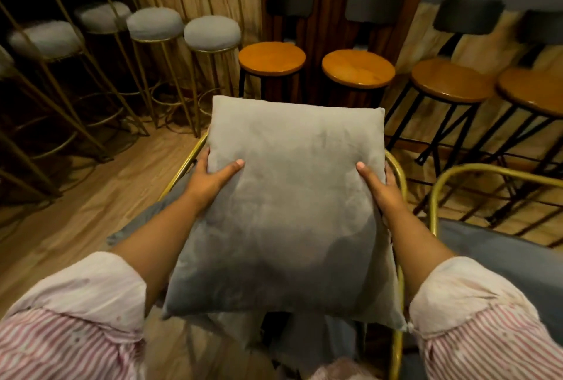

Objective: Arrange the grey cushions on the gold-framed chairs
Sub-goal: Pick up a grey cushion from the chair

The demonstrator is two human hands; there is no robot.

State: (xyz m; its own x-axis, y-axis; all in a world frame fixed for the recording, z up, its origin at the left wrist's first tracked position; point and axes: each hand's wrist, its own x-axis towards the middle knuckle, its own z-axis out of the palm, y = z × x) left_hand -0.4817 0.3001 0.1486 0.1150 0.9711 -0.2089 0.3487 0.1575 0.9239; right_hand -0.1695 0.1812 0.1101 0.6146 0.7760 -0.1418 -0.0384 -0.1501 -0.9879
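Observation:
A large square grey cushion [289, 206] fills the middle of the head view, held up in front of me over a gold-framed chair [397, 172]. My left hand [213, 178] grips its left edge, thumb on the front face and fingers behind. My right hand [380, 187] grips the right edge the same way. The cushion hides most of the chair's seat; only its gold tube rails show on both sides and grey seat fabric [170, 206] under my left forearm. A second gold-framed chair [457, 172] with a grey seat stands at the right.
Several gold bar stools with grey round pads [211, 32] line the back left under a wooden counter. Several black-legged stools with round wooden tops [271, 58] stand along the back wall and right. Wooden floor [91, 206] lies at the left.

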